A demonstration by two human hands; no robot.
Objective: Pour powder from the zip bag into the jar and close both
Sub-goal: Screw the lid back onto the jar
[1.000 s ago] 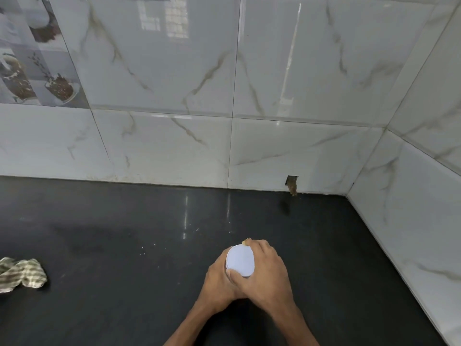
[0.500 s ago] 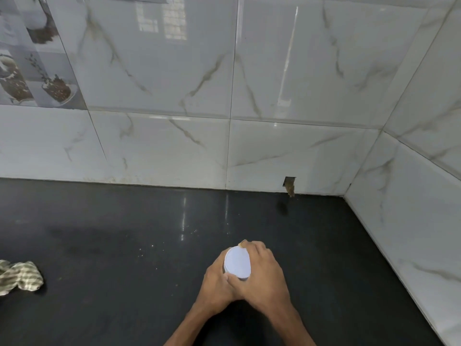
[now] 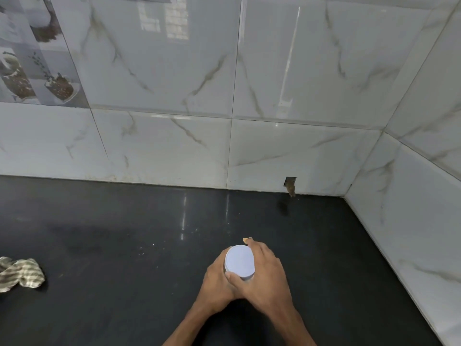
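A jar with a round white lid (image 3: pixel 240 260) stands on the black counter (image 3: pixel 124 245), low and centre in the head view. My left hand (image 3: pixel 217 283) wraps the jar's body from the left. My right hand (image 3: pixel 264 275) grips the lid from the right, thumb across its near rim. The jar's body is hidden by both hands. No zip bag is in view. Fine white specks of powder (image 3: pixel 159 245) lie scattered on the counter to the left of the jar.
A crumpled checked cloth (image 3: pixel 20 274) lies at the counter's left edge. Marble-look tiled walls (image 3: pixel 287 151) close off the back and the right side. A small hole (image 3: pixel 290 184) sits at the back wall's base.
Both hands stay on the jar; the right hand's fingers have shifted slightly around the lid. The view has drifted a little.
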